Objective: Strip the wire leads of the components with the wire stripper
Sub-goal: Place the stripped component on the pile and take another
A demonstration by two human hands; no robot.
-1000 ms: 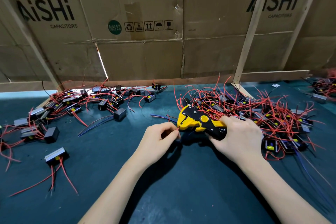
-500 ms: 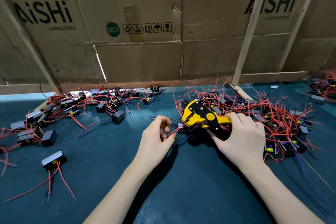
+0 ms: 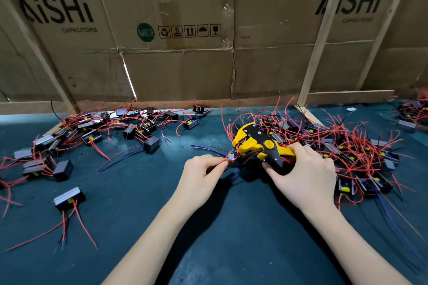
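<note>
My right hand grips the handles of a yellow and black wire stripper, its jaws pointing up and left with a gap between them. My left hand pinches a red wire lead just left of the stripper's jaws. That lead runs to a small component lying partly hidden under the tool. A big heap of black components with red leads lies behind and to the right of my right hand.
More components with red leads are scattered at the left, one alone near the front left. Loose blue wires lie on the dark green mat. Cardboard walls with wooden battens close off the back.
The stripper has lifted and tilted, and its jaws have come apart. My left hand has kept its pinch on the red lead and shifted slightly away from the jaws.
</note>
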